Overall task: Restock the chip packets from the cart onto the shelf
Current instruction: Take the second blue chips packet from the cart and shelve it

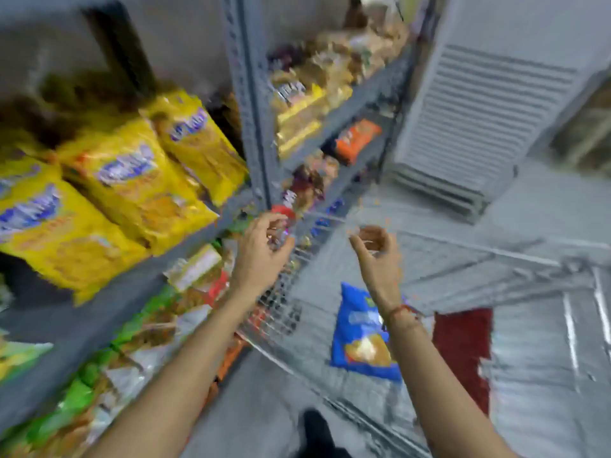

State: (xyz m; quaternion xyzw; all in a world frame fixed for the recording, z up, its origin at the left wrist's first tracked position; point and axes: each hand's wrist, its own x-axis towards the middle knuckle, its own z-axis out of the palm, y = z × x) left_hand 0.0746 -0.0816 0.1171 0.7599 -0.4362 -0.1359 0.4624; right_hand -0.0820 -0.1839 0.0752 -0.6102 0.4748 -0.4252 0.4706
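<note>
The head view is blurred. Both hands hang over the wire cart (297, 312) with fingers loosely curled and nothing in them — the left hand (261, 249) above the cart's left rim, just beside the shelf (99, 312), the right hand (377, 256) over the cart's middle. One blue packet (363, 335) lies on the cart floor under the right wrist. Yellow packets (132, 180) stand in a row along the shelf's front edge, green ones (76, 398) on the level below.
</note>
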